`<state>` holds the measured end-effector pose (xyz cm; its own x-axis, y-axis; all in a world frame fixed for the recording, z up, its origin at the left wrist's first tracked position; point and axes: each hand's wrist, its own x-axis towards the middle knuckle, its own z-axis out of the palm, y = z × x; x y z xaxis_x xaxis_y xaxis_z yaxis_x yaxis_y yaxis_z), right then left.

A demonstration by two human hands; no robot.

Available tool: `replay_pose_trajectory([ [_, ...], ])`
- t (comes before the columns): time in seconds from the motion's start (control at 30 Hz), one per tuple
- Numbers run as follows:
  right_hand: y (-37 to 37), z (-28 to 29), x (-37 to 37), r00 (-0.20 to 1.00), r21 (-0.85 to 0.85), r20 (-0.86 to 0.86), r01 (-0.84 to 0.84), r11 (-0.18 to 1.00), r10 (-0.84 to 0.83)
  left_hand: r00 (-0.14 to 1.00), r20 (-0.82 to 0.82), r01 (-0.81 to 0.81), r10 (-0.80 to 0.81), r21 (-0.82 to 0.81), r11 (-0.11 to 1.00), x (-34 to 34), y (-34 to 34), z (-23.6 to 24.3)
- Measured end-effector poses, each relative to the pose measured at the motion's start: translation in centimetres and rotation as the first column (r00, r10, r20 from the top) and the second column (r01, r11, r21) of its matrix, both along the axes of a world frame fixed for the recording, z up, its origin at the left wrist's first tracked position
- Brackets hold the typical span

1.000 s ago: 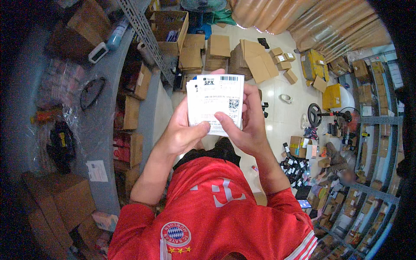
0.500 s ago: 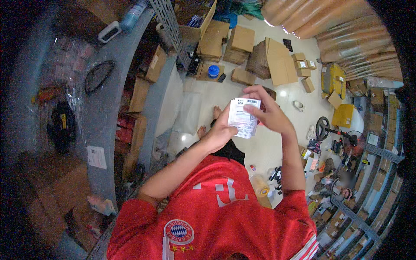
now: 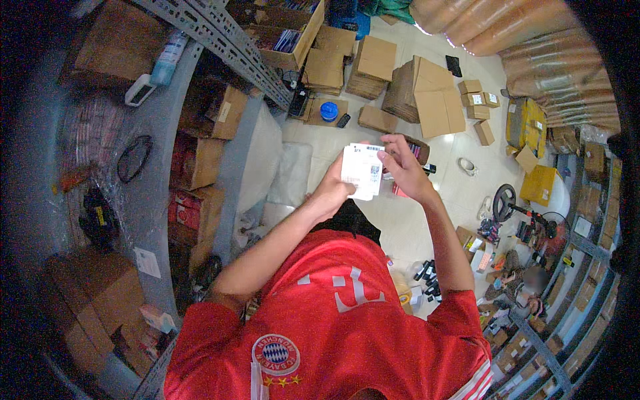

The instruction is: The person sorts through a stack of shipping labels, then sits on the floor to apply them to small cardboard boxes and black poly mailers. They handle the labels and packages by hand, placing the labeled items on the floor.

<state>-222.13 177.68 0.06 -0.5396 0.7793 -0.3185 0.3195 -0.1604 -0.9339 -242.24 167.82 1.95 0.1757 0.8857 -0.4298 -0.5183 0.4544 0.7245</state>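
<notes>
In front of my body I hold a stack of white shipping labels (image 3: 362,172) with printed text and a barcode. My left hand (image 3: 331,192) grips the stack along its left and lower edge, thumb over the front. At the upper right corner is my right hand (image 3: 408,172), its thumb resting on the face of the top label and its fingers curled beyond the edge. How far those fingers reach behind the stack is hidden. Past the right hand, a container of small packets (image 3: 419,152) shows in part on the floor.
Metal shelving (image 3: 230,47) with cartons rises at left; more shelves (image 3: 597,250) line the right. Flattened cardboard (image 3: 440,107), small boxes (image 3: 475,100) and a blue round tub (image 3: 329,111) lie ahead on the tiled floor. A scooter-like wheel (image 3: 505,203) and another person (image 3: 527,290) are at right.
My right thumb has drawn back from the middle of the top label toward its right edge. A different label face shows on top. The view has shifted slightly.
</notes>
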Motion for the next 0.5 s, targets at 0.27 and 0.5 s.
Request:
replay_pose_trajectory([
  [0.27, 2.2, 3.1, 0.0, 0.993, 0.062, 0.077, -0.098, 0.993, 0.093, 0.999, -0.003, 0.038, -0.038, 0.034, 0.999, 2.0, 2.9, 1.1],
  [0.5, 3.8, 3.0, -0.2, 0.995, -0.001, -0.001, -0.103, 0.995, 0.103, 0.998, -0.07, -0.002, -0.001, -0.041, 0.999, 2.1, 3.5, 0.8],
])
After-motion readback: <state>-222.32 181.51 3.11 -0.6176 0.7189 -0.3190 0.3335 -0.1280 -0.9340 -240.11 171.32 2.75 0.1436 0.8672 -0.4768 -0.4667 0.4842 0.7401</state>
